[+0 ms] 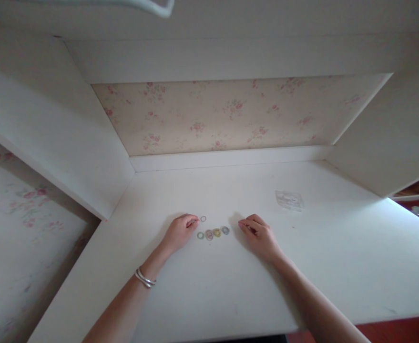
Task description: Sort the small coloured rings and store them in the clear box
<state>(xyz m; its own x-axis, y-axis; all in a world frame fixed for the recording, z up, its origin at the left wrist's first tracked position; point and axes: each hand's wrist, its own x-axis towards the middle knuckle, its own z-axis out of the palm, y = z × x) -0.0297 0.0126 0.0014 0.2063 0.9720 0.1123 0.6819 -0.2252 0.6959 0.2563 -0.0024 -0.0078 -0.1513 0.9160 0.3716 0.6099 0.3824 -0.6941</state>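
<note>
Small thin rings like hair ties lie on the white desk between my hands. In a row stand a green ring pile [200,235], a pink ring pile [209,235], a yellow ring pile [217,232] and a grey-blue ring pile [225,230]. A single pale ring [203,218] lies behind the row, just right of my left fingertips. My left hand [182,231] rests on the desk with fingers curled closed, apart from that ring. To the right of the row, my right hand [260,235] is also closed, thumb against the fingers. I see nothing in either hand.
A flat clear plastic bag [289,200] lies on the white desk [209,295] at the back right. White side panels [381,119] stand left and right, with a flowered wall [230,114] behind. A white overhang [209,57] spans above. The desk's front edge is near my forearms.
</note>
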